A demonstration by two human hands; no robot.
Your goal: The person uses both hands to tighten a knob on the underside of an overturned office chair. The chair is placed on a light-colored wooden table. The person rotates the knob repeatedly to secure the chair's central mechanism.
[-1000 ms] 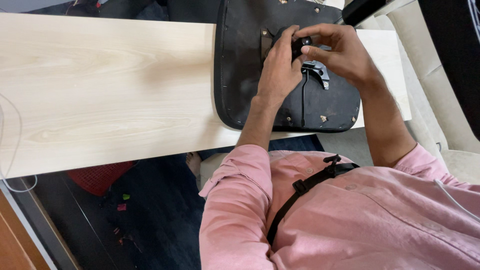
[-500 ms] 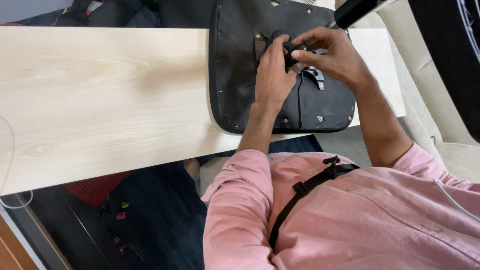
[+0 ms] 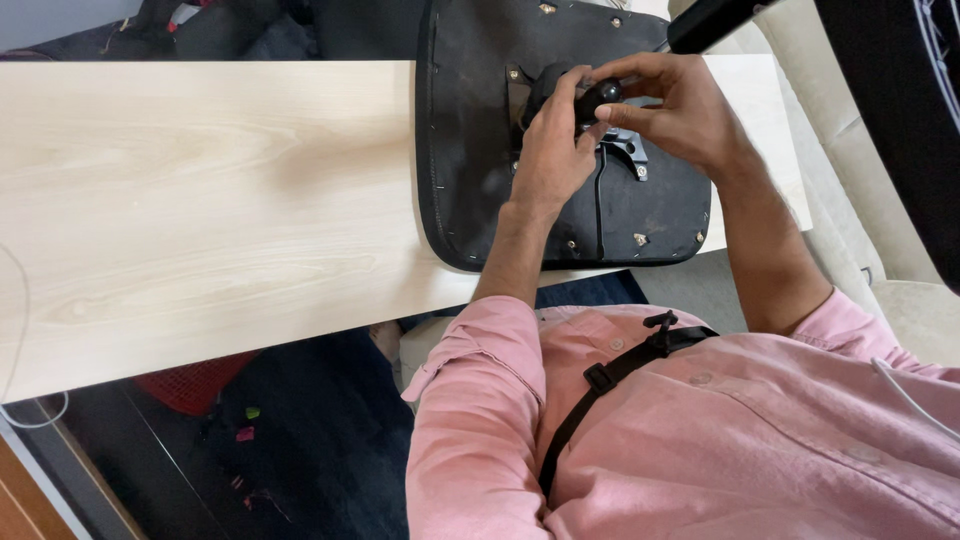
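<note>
A black chair seat (image 3: 470,160) lies upside down on the right part of a pale wooden table (image 3: 200,200). A metal bracket (image 3: 625,150) is fixed near its middle, and small screws show along its edge. My left hand (image 3: 550,150) rests on the seat's underside with its fingers closed round a small black knob-like part (image 3: 598,97). My right hand (image 3: 670,110) pinches the same black part from the right with thumb and fingertips. What lies under my hands is hidden.
A black tube (image 3: 715,20) juts in at the top right. A cream sofa (image 3: 900,230) stands to the right. Below the table edge is a dark floor (image 3: 280,440) with a red thing (image 3: 195,385) and a white cable (image 3: 25,415) at the left.
The view has shifted a little. Both hands stay on the black part; my right fingers have turned slightly around it.
</note>
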